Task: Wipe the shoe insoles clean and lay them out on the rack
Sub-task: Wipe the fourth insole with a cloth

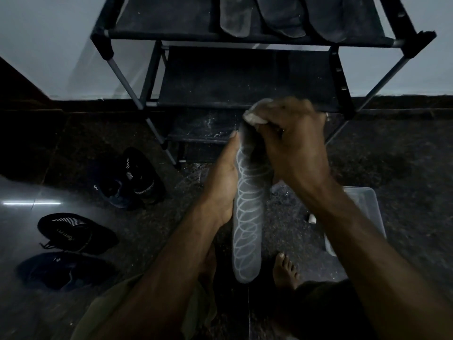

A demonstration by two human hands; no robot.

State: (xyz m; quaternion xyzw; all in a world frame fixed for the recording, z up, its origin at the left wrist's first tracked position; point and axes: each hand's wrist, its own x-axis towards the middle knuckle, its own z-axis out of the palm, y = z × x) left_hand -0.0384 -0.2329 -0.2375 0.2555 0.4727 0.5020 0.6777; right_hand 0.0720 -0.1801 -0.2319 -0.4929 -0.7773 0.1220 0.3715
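Pinching a crumpled pale cloth (256, 111) against the toe end, the right hand (294, 143) rubs a long grey loop-patterned insole (247, 217); the left hand (225, 177) holds its edge.

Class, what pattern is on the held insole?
Pale looping swirls on the grey insole, seen in the head view.

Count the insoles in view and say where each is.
4: three on the rack's top shelf at, one held at. More may lie beyond the frame.

Insoles (282, 18) on rack (157, 28) top, shoes (81, 229) left
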